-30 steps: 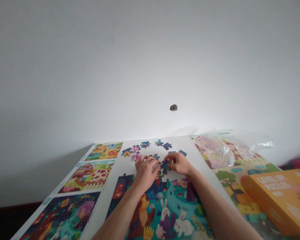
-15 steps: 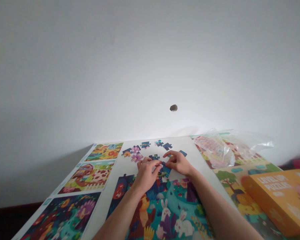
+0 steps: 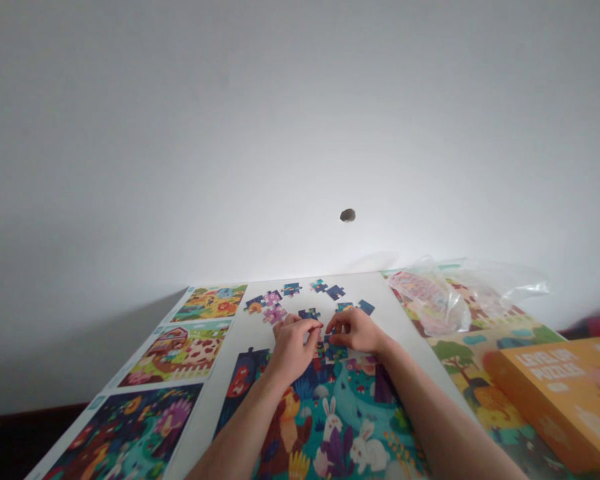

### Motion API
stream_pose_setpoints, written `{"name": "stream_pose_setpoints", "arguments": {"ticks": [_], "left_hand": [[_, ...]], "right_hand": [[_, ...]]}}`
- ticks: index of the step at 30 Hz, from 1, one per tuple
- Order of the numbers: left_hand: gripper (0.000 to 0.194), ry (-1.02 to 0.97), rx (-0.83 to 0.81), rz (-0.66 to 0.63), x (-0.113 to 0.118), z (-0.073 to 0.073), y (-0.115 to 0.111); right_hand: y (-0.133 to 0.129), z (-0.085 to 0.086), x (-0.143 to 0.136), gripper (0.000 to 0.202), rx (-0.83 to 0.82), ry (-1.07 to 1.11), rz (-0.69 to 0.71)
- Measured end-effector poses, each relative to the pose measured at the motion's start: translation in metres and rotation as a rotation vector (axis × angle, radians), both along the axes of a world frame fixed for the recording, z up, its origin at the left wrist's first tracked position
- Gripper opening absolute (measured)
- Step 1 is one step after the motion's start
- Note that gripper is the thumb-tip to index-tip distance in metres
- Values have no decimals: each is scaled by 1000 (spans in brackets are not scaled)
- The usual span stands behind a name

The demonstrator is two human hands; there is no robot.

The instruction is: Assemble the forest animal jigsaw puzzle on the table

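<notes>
A partly assembled jigsaw puzzle (image 3: 325, 400) with rabbits and a bear lies in front of me. At its far edge, my right hand (image 3: 356, 331) is closed, with thumb and fingertips on a dark blue puzzle piece (image 3: 336, 351). My left hand (image 3: 295, 343) is beside it, thumb and index finger pinched together near the same edge; whatever is between them is hidden. Just beyond the hands are a dark loose piece (image 3: 309, 313) and a blue piece (image 3: 366, 307). Pink flowered pieces (image 3: 274, 313) lie past my left hand.
Picture sheets (image 3: 180, 353) line the table's left side. On the right are an orange puzzle box (image 3: 555, 380), a clear plastic bag (image 3: 440, 303) and more printed pictures (image 3: 455, 360). Further loose pieces (image 3: 336, 292) lie toward the wall (image 3: 280, 167), which has a hole (image 3: 347, 215).
The blue piece that was raised and tilted between both hands now lies lower, flatter against the puzzle's far edge. My right fingers have curled down onto it; my left hand has barely moved.
</notes>
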State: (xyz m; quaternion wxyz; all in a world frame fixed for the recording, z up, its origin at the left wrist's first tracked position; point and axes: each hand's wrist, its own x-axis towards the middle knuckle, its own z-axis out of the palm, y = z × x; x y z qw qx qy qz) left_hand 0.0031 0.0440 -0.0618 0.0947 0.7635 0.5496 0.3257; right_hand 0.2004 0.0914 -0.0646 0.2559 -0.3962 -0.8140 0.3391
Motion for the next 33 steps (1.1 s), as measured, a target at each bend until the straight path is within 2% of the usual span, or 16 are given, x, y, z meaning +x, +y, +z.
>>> {"name": "stream_pose_setpoints", "arguments": {"ticks": [15, 22, 24, 29, 31, 33], "left_hand": [[20, 12, -13, 24, 0, -2, 0], [21, 38, 9, 32, 0, -3, 1], [24, 54, 39, 90, -2, -3, 2], [39, 112, 48, 395, -8, -6, 4], [40, 131, 9, 434, -8, -5, 4], [39, 135, -12, 401, -7, -2, 2]], "right_hand": [[-7, 9, 0, 18, 65, -110, 11], [-4, 3, 0, 17, 23, -44, 18], [-2, -1, 0, 15, 11, -1, -5], [1, -6, 0, 14, 14, 100, -133], [1, -6, 0, 13, 1, 112, -114], [0, -4, 0, 12, -7, 98, -82]]}}
